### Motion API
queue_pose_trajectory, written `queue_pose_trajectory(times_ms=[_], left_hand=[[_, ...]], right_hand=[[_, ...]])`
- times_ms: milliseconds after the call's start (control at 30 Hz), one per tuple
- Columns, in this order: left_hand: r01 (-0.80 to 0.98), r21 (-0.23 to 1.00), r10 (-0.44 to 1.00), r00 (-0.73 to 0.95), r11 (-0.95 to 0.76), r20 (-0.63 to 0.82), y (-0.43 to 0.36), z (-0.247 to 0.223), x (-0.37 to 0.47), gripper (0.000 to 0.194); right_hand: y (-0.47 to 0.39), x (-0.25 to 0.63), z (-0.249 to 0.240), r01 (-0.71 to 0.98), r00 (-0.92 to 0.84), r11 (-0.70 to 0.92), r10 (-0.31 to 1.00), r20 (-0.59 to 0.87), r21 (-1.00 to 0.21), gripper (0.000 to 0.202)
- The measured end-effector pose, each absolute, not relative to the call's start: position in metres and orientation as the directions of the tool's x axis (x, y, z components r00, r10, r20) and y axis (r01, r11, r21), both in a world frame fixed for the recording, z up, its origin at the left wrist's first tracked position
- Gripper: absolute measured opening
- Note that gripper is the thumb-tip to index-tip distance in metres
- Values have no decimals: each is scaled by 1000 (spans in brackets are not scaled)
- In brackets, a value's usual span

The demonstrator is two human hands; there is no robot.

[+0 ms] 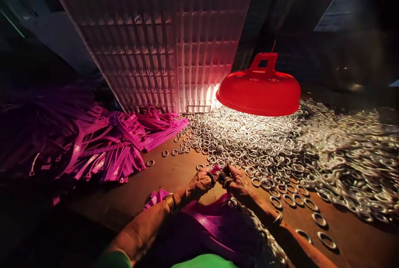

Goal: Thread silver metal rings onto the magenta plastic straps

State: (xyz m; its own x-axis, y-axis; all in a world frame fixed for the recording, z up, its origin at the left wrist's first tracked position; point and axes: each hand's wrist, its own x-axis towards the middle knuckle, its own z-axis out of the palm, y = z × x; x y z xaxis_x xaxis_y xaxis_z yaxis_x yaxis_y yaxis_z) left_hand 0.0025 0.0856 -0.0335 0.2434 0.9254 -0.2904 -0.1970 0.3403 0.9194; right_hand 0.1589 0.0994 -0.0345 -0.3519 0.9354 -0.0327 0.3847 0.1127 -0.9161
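My left hand [203,180] is closed on the end of a magenta strap [215,169], near the middle of the view. Close beside it, my right hand [236,180] has its fingers pinched together; dark wrappings cover some fingertips, and what it grips is too small to make out. More magenta straps [205,222] lie across my lap below the hands. Just beyond the hands, loose metal rings [220,163] lie on the brown table [177,172].
A red lamp [258,93] hangs over a large heap of metal rings [311,143] at the right. Piled magenta straps [124,143] cover the left side. Ribbed pale panels [156,43] stand behind. A small magenta bundle [156,198] lies by my left wrist.
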Motion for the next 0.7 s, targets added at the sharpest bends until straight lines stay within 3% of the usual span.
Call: queue_pose_trajectory(times_ms=[67,167,267,333,433,500,600,700], left_hand=[[-209,879,889,271,429,-369,83,-34,-1,36],[-231,832,851,297,504,-432,74,-32,-6,32],[-269,785,817,348,557,-460,67,-32,-9,28],[-306,769,814,367,562,-449,65,-34,-9,29],[-404,781,874,311,476,-372,65,-37,-7,38],[-475,762,897,264,441,-355,66,-37,-5,49],[-533,756,924,181,380,-337,68,-33,-3,49],[-514,796,947,141,318,-287,69,-26,-2,40]], right_hand=[[100,159,-38,437,-371,304,918,138,-846,7],[96,160,-37,468,-488,576,801,346,-670,19],[89,161,-32,459,-594,702,698,400,-544,27],[88,160,-28,449,-590,702,698,407,-553,23],[95,158,-19,338,-427,496,838,340,-800,8],[106,157,-11,96,-315,237,929,196,-967,21],[123,158,-5,-267,-312,-93,950,-5,-959,39],[129,159,-8,-342,-332,-206,939,-87,-917,42]])
